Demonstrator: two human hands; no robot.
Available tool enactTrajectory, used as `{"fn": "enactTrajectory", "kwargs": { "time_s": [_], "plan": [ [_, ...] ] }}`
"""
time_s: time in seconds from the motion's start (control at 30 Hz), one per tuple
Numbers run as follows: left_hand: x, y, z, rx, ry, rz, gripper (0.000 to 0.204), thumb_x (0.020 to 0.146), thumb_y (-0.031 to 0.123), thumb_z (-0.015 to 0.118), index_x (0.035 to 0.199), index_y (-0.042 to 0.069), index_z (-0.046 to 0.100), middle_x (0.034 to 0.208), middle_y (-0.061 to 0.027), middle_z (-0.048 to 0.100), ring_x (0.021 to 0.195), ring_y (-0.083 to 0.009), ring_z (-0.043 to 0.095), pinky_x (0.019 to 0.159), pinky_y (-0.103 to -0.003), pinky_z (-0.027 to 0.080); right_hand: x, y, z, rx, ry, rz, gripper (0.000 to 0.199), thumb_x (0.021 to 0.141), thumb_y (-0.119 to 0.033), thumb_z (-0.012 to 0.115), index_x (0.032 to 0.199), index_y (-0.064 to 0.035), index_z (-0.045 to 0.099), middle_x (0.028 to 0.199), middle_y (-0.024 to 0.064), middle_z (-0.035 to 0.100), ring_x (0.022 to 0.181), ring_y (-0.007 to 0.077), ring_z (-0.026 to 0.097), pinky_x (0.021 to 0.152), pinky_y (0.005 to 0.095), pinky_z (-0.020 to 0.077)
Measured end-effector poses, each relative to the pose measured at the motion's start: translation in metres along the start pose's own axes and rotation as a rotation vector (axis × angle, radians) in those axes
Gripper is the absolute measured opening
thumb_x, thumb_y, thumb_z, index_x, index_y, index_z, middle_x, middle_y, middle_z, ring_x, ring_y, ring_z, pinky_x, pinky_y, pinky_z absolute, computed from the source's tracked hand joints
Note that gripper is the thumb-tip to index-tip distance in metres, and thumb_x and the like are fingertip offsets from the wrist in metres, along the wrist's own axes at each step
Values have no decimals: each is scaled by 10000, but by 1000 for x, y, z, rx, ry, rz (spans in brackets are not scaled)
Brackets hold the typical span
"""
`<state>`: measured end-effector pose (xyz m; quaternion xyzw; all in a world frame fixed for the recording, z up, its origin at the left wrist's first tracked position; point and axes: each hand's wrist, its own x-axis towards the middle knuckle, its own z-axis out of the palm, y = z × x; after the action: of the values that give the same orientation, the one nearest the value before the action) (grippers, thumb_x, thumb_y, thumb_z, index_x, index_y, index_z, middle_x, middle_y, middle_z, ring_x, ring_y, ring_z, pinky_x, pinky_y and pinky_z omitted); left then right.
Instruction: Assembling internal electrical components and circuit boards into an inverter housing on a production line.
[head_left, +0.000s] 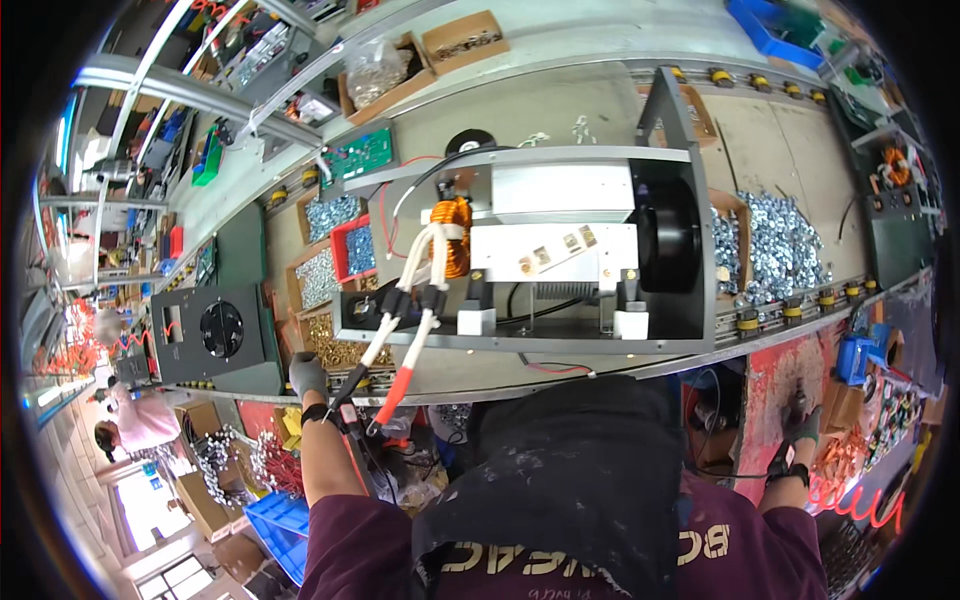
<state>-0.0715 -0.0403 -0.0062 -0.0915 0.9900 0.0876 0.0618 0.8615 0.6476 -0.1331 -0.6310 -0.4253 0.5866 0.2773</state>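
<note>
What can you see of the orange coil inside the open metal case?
The orange coil is a ring wound with copper-coloured wire, standing on edge in the left part of the grey metal case. Thick white-sleeved leads run from it down toward the case's front edge. No hand touches it; the left hand is lower, by the red-sleeved cable end.

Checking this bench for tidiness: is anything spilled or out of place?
Yes. Silver washers lie heaped loose on the belt to the right of the chassis, spilling past their cardboard box. Two thick leads hang over the front edge beside the left hand.
</note>
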Motion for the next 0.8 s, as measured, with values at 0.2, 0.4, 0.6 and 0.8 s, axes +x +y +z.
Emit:
{"fn": "enactTrajectory", "kwargs": {
  "time_s": [0.2, 0.4, 0.6, 0.8],
  "plan": [
    [33, -43, 1, 80, 110, 153, 204, 758, 106, 567, 907, 102, 707, 796, -74, 690, 686, -199, 647, 590, -330, 493, -92, -9, 146, 323, 297, 148, 185, 868, -269, 551, 903, -89, 529, 772, 72, 590, 687, 216, 552, 559, 328, 488],
    [28, 8, -10, -1440, -388, -341, 194, 871, 52, 540, 1059, 28, 581, 741, -36, 543, 632, -119, 519, 498, -218, 408, -235, -187, 318, -97, 722, -571, 407, 792, -263, 674, 1133, -74, 557, 937, 107, 606, 627, 202, 569, 477, 308, 471],
    [-23, 130, -109, -1891, -802, -106, 276, 898, 71, 531, 1163, 6, 486, 885, -70, 536, 733, -123, 515, 577, -205, 436, -296, -319, 423, 392, 364, -1171, 429, 872, -119, 554, 1241, 52, 418, 1117, 200, 577, 966, 284, 615, 773, 337, 554],
    [-57, 198, -153, -1656, -1248, 198, 309, 885, 192, 587, 1116, 8, 494, 801, -33, 494, 612, -96, 442, 493, -185, 364, -417, -409, 639, 660, -979, -810, 385, 866, -233, 531, 1180, -17, 479, 1059, 156, 563, 855, 305, 586, 615, 389, 532]
  ]
}}
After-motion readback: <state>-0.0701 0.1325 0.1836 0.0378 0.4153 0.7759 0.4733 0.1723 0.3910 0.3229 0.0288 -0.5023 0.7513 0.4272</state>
